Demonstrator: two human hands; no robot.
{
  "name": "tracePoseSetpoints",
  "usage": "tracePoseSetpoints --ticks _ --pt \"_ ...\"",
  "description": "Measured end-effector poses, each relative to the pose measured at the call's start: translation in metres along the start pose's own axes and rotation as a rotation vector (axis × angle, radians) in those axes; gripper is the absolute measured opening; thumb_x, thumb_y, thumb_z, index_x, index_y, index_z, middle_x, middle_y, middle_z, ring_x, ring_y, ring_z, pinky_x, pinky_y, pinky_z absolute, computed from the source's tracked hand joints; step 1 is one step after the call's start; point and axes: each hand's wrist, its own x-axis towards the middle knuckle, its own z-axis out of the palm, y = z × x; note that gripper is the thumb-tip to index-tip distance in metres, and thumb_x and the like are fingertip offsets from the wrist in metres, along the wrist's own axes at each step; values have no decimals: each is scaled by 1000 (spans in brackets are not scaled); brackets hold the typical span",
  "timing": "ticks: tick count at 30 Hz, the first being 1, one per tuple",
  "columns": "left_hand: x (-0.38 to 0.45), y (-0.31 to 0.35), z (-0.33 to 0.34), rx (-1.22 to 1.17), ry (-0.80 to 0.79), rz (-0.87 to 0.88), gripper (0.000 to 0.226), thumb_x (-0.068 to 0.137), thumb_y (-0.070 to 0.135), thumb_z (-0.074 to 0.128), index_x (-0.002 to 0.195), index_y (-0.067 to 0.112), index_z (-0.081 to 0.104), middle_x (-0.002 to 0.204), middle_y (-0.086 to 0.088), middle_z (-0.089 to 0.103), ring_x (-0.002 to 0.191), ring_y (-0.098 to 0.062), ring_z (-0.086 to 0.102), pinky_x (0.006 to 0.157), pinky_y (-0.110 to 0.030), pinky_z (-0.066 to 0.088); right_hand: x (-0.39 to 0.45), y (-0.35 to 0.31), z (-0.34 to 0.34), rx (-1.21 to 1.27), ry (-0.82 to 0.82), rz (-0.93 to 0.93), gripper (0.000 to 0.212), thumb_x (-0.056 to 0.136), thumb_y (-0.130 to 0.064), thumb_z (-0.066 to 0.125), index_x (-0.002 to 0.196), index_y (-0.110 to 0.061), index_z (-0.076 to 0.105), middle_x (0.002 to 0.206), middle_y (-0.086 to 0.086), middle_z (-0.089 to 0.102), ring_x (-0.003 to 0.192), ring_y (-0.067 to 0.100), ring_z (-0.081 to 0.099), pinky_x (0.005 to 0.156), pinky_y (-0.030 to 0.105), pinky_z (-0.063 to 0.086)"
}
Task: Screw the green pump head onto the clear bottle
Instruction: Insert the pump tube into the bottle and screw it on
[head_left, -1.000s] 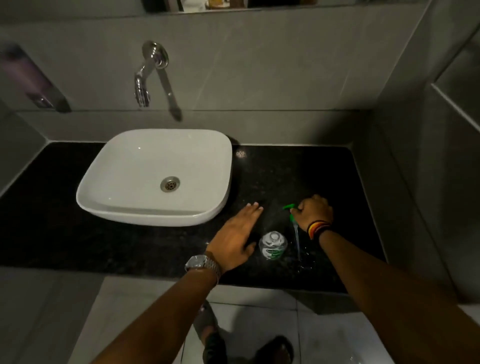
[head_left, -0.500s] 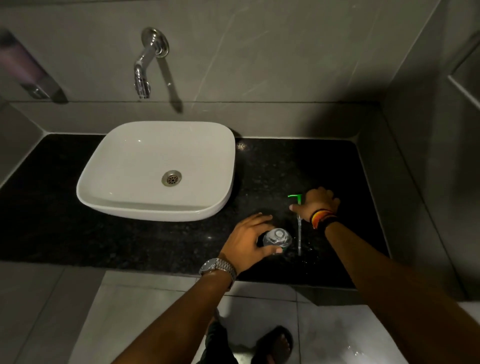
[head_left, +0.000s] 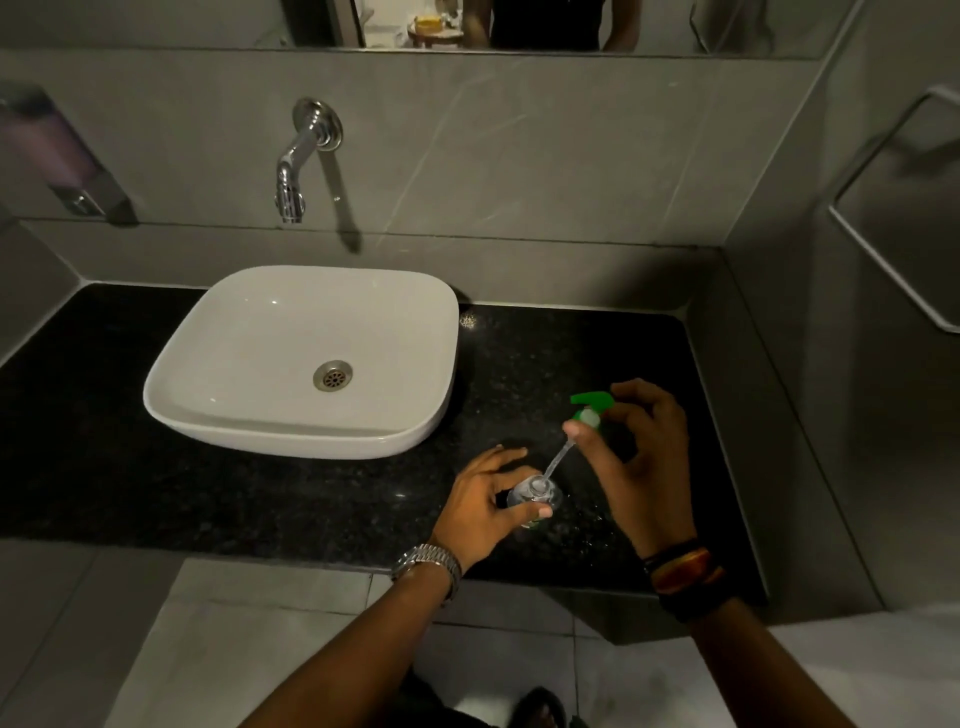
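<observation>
The clear bottle stands upright on the black counter, near its front edge. My left hand is wrapped around the bottle's body. My right hand holds the green pump head above and to the right of the bottle, tilted. The pump's clear dip tube slants down to the left, and its tip sits in the bottle's open mouth. The pump collar is well above the bottle neck.
A white vessel sink sits on the counter to the left, under a chrome wall tap. A grey tiled wall closes the right side, with a rail on it. The floor and my sandals show below the counter edge.
My left hand went from flat beside the bottle to gripping it. My right hand lifted the pump head off the counter and brought the tube's tip into the bottle's mouth.
</observation>
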Motion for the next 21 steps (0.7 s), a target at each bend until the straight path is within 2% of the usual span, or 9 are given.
tracePoseSetpoints --ticks 3,5,9,11,15,16,18,20,21 --pt "1 2 -1 13 -6 -12 51 74 61 78 121 44 72 151 15 53 149 -6 30 126 -36 25 -6 12 12 -25 -20 -32 24 79 -53 72 96 -36 73 121 -31 44 124 1 42 106 42 42" --pt "1 2 0 7 1 -22 52 74 58 80 123 43 72 151 13 54 150 -9 32 127 -39 28 -13 23 20 -40 -71 -50 21 79 -50 72 94 -34 73 121 -31 43 122 -1 43 106 40 43" --pt "-1 4 0 4 3 -13 54 76 54 81 128 41 70 150 11 55 149 -8 33 127 -41 30 -35 45 36 -130 -181 -52 26 80 -44 75 98 -25 73 129 -13 50 125 11 45 105 45 44" --pt "-2 4 -1 3 -6 -23 53 78 52 80 128 38 71 151 10 55 149 -8 32 127 -40 29 -41 50 43 -171 -203 -29 25 78 -44 73 96 -27 73 130 -9 53 124 15 47 104 47 44" --pt "-2 7 -2 23 -8 -33 45 83 40 80 126 28 74 150 7 56 149 -11 34 127 -40 29 -41 48 52 -321 -151 15 37 71 -64 67 80 -27 66 119 -10 55 113 17 52 100 29 36" --pt "-1 7 -2 27 -4 -26 43 84 36 80 125 25 75 148 6 57 148 -10 36 126 -39 30 -40 45 53 -374 -134 17 40 69 -67 65 76 -27 64 115 -9 55 110 17 52 99 29 36" --pt "0 6 -1 32 0 12 40 83 30 82 122 22 76 144 7 59 141 -1 40 125 -29 30 -38 39 55 -463 -109 33 44 67 -71 63 71 -27 60 106 -6 56 105 18 52 99 36 40" --pt "-1 5 -1 35 12 48 39 81 27 83 119 22 78 138 10 60 133 9 40 119 -9 24 -35 33 55 -513 -114 71 47 65 -74 64 70 -27 59 103 -5 56 104 18 52 100 42 41" --pt "-1 5 -1 37 16 51 39 81 27 83 120 22 77 138 10 60 133 9 40 114 -1 21 -34 31 54 -521 -131 89 46 65 -73 66 72 -27 62 107 -5 57 107 18 52 102 43 41"
